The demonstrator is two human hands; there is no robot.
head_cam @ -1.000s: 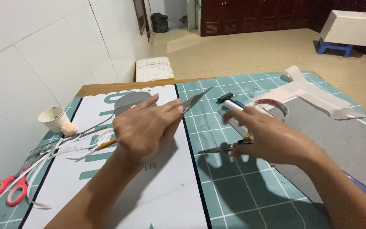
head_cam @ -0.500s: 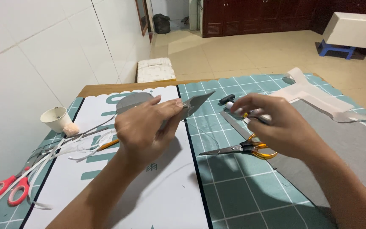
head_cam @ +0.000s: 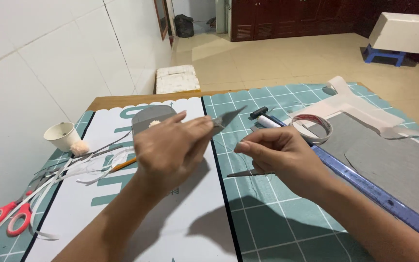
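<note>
My left hand [head_cam: 170,148] grips a grey pointed piece of felt [head_cam: 229,116] and holds it just above the white printed sheet [head_cam: 180,228], tip pointing right. Beside it, my right hand [head_cam: 280,155] hovers over the green cutting mat [head_cam: 277,228] with thumb and forefinger pinched together, seemingly on a thin dark thread [head_cam: 250,182] that trails down over the mat. A dark scissor blade [head_cam: 243,173] sticks out from under that hand; its handles are hidden.
A white spool [head_cam: 267,121], a tape roll [head_cam: 311,128] and a blue ruler [head_cam: 369,189] lie right of my hands, beside grey felt [head_cam: 394,160]. At left are red scissors [head_cam: 6,218], white paper strips [head_cam: 69,170], a paper cup [head_cam: 61,135], a pom-pom [head_cam: 79,147].
My right hand has let the yellow-handled scissors down onto the mat and pinched its fingers together. The left hand still holds the grey piece, shifted slightly toward me.
</note>
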